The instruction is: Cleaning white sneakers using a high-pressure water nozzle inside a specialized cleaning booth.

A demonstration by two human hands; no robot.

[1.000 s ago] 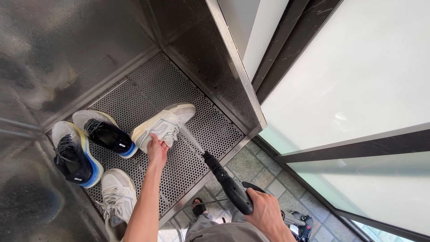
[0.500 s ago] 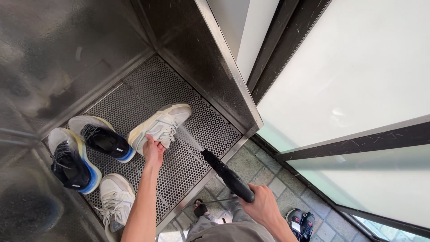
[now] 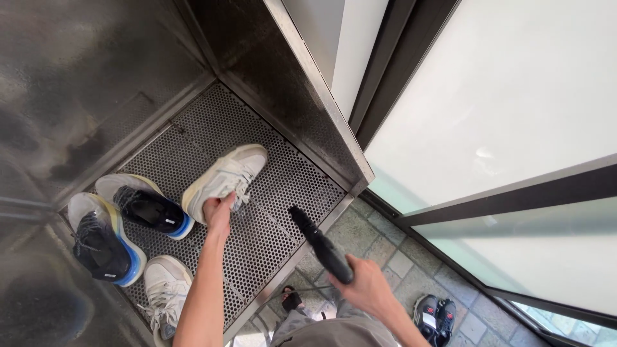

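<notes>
My left hand [image 3: 218, 213] grips a cream-white sneaker [image 3: 222, 178] by its heel end and holds it tilted on its side over the perforated metal floor [image 3: 257, 238] of a steel wash bay. My right hand [image 3: 362, 281] holds a black spray gun [image 3: 319, 244] with its nozzle aimed toward the sneaker; no water jet shows now. A pair of black sneakers with white and blue soles lies to the left, one [image 3: 146, 205] next to the held shoe, the other [image 3: 101, 241] further left. A second white sneaker [image 3: 164, 289] lies near my left forearm.
Steel walls [image 3: 283, 77] enclose the bay on the left, back and right. Outside is stone paving [image 3: 379, 250] and frosted glass panels [image 3: 514, 103] in dark frames. Another black shoe [image 3: 435, 317] sits on the paving at the lower right. My foot in a sandal [image 3: 287, 299] stands by the bay's edge.
The water spray hitting the sneaker has stopped. My left hand has turned the sneaker and shifted its grip slightly; the spray gun has drawn a little back and to the left.
</notes>
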